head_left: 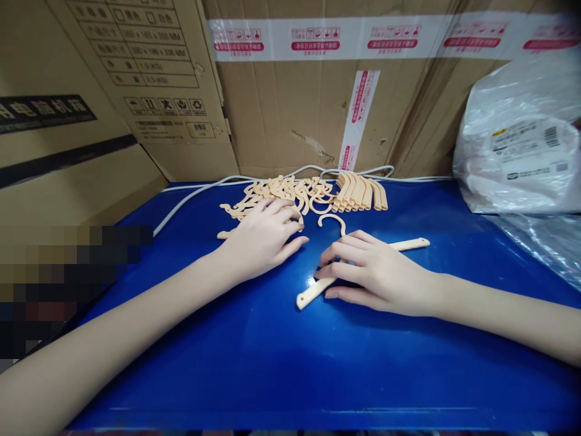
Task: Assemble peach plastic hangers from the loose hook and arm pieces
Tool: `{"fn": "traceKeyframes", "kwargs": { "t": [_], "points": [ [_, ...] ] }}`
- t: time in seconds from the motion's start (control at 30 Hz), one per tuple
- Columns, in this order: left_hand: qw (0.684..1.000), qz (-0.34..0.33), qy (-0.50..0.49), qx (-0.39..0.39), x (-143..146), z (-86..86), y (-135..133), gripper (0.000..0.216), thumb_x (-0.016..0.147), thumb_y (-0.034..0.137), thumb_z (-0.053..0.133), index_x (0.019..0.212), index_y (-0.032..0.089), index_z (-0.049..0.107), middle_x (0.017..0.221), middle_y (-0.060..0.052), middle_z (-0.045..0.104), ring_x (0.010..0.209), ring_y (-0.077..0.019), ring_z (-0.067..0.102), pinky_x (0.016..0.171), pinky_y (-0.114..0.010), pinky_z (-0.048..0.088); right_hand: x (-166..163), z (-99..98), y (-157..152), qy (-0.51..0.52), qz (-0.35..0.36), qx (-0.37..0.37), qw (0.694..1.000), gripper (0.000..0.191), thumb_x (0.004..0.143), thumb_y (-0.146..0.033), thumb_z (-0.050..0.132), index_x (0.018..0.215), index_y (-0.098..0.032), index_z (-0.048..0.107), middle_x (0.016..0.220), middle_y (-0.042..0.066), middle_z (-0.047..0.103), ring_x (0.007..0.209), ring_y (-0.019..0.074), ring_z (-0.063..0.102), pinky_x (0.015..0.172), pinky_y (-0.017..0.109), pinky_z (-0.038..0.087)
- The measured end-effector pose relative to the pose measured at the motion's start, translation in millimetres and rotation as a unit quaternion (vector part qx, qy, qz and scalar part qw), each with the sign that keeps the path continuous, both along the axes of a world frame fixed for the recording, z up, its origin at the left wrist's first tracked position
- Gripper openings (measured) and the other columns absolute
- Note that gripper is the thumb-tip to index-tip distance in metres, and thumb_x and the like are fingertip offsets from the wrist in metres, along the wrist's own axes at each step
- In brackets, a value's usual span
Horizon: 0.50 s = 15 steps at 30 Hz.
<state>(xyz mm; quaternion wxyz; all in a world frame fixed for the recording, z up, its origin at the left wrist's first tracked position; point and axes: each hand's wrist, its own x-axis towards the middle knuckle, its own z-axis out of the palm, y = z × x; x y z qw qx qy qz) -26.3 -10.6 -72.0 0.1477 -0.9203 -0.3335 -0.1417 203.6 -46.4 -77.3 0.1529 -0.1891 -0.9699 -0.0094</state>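
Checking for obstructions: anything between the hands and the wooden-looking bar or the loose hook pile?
Nothing visible. The right hand is already over the bar, and the left hand reaches over the near side of the hook pile. Contact under the left fingers is hidden.

Left forearm [136,336]: bare, long and slim, smooth in outline, tapering evenly to the wrist
Left wrist [222,263]: bare, narrow, softly rounded
Left grip [261,236]: an ungloved hand with a smooth back and slender fingers
Right forearm [499,315]: bare, slim, likewise narrowing toward the wrist
Right wrist [436,293]: bare, slight, rounded
Right grip [372,272]: an ungloved hand, slim fingers, rounded tips
Thumbnail, right [332,295]: small, finer detail too blurred to tell
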Motion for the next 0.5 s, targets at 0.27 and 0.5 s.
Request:
{"fn": "traceKeyframes", "kwargs": {
  "t": [0.27,0.5],
  "points": [
    [0.999,-0.027,-0.010,-0.043,4.5,6.4,-7.6,0.033,0.096,0.033,0.043,0.092,0.018,0.072,0.108,-0.006,0.066,0.115,-0.0250,0.052,0.096,-0.042,0.039,2.1,-2.8,-0.9,0.035,-0.006,-0.056,0.998,0.022,0.099,-0.030,0.038,0.093,-0.016,0.055,0.091,0.006,0.061,0.080,0.0154,0.053,0.075,0.029,0.040],
    [0.988,-0.133,-0.008,-0.077,12.2,13.0,-22.6,0.030,0.095,0.030,0.045,0.086,0.019,0.072,0.099,-0.003,0.070,0.098,-0.0187,0.059,0.084,-0.033,0.043,6.3,-3.5,-4.3,0.074,0.016,0.013,0.997,0.016,0.098,-0.027,0.039,0.091,-0.017,0.049,0.086,0.003,0.063,0.066,0.0112,0.055,0.060,0.022,0.042]
  ]
}}
